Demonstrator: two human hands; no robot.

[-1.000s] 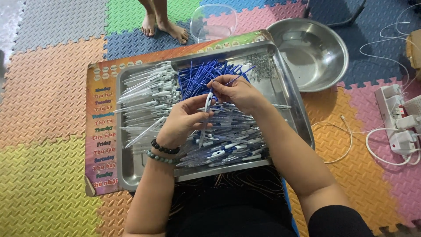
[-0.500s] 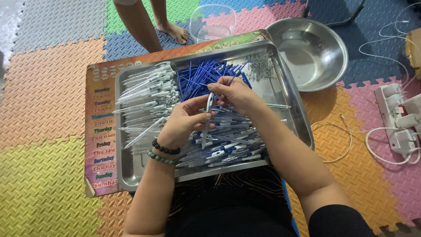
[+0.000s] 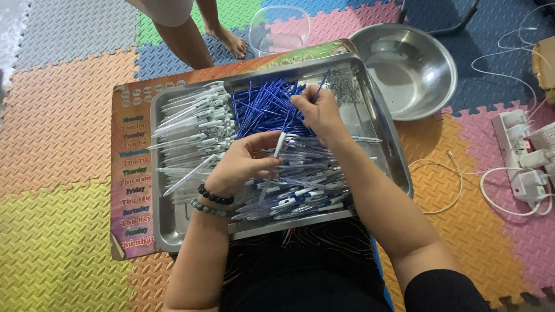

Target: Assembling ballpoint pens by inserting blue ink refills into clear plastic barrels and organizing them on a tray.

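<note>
1. The left hand (image 3: 245, 164), at frame centre, grips an upright white pen barrel (image 3: 278, 147) between thumb and fingers.
2. The right hand (image 3: 317, 111), just above it, pinches a thin blue refill (image 3: 321, 84) over the blue refill pile (image 3: 263, 107).
3. Both hover over the steel tray (image 3: 173, 231), with white barrels (image 3: 193, 124) at its left and finished pens (image 3: 306, 190) at its lower right.
4. A steel bowl (image 3: 410, 69) sits at the upper right.

The right hand (image 3: 315, 110) has left the left hand (image 3: 245, 164) for the blue refills (image 3: 263, 107).
</note>
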